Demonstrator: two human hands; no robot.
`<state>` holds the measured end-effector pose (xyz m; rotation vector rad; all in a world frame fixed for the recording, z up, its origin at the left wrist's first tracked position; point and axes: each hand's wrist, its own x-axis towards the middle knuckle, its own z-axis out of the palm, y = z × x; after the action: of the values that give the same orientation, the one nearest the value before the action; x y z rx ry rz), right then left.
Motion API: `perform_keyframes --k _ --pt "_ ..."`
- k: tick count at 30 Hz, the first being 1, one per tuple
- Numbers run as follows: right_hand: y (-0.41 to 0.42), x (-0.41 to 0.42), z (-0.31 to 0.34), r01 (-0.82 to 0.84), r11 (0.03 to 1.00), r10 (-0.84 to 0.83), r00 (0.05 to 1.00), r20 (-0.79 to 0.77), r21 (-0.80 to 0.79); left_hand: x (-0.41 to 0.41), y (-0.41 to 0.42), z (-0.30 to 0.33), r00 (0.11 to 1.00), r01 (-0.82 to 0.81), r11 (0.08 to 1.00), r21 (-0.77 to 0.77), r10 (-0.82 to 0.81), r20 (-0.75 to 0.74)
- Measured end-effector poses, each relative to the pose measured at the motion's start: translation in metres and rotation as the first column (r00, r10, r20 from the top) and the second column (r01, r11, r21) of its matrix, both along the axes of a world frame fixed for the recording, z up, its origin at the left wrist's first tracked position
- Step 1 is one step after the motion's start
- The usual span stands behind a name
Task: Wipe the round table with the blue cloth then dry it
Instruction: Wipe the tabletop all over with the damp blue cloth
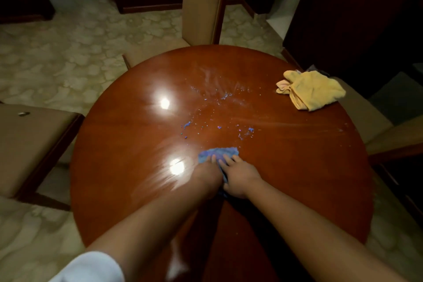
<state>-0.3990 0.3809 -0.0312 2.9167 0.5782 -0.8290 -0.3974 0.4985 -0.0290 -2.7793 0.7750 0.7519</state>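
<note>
A round, glossy red-brown wooden table [128,139] fills the middle of the view. Near its centre lies a crumpled blue cloth [223,153], with both of my hands pressed flat on it side by side. My left hand [207,175] covers the cloth's left part, and my right hand [240,175] covers its right part; most of the cloth is hidden under them. Wet streaks and small blue-tinted droplets [217,119] spread over the tabletop beyond the cloth. A crumpled yellow cloth [313,89] lies near the table's far right edge.
An upholstered beige chair [201,0] stands at the table's far side. Another beige chair seat [29,144] is at the left, and a third [370,117] at the right. Patterned carpet [68,52] surrounds the table. Dark furniture lines the back.
</note>
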Motion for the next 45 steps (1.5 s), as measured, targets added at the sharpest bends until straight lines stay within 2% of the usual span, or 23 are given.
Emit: perform_keyframes --k 7,10,13,16,19,27,32,36,40,45 --pt "0.002 0.036 -0.001 0.060 0.998 -0.060 0.997 0.047 -0.005 0.050 0.007 0.007 0.999 0.003 0.999 -0.034 -0.004 -0.033" --pt "-0.001 0.015 0.001 0.050 0.999 -0.050 0.997 0.055 -0.001 0.034 0.013 0.012 0.999 0.030 0.998 -0.058 -0.032 -0.041" --pt "-0.006 -0.017 0.009 -0.041 0.999 0.043 0.995 0.086 -0.026 0.009 0.015 0.014 0.994 0.090 0.995 -0.051 -0.093 -0.062" --pt "-0.012 -0.047 0.016 -0.125 0.991 0.130 0.986 0.100 -0.048 -0.017 0.013 0.019 0.984 0.173 0.984 -0.037 -0.174 -0.041" --pt "-0.019 -0.073 0.019 -0.135 0.989 0.140 0.988 0.072 -0.067 -0.038 0.006 0.018 0.967 0.246 0.969 0.010 -0.245 -0.073" --pt "-0.029 -0.068 0.017 -0.111 0.991 0.114 0.993 0.038 -0.069 -0.039 -0.007 0.021 0.977 0.187 0.982 0.005 -0.185 -0.108" --pt "-0.035 -0.030 0.010 -0.094 0.993 0.098 0.993 0.059 -0.069 -0.006 -0.013 0.006 0.992 0.070 0.997 -0.025 -0.072 -0.099" --pt "-0.038 0.005 -0.002 -0.016 0.999 0.021 0.994 0.111 -0.048 0.030 -0.022 -0.003 0.998 0.018 0.998 -0.059 -0.021 -0.059" --pt "-0.038 0.015 -0.007 0.025 0.999 -0.021 0.992 0.121 -0.028 0.048 -0.027 -0.005 0.998 0.037 0.999 -0.030 -0.039 -0.051" --pt "-0.051 -0.021 0.001 0.052 0.998 -0.054 0.993 0.109 0.024 0.023 -0.034 -0.002 0.992 0.110 0.993 -0.034 -0.112 -0.058"
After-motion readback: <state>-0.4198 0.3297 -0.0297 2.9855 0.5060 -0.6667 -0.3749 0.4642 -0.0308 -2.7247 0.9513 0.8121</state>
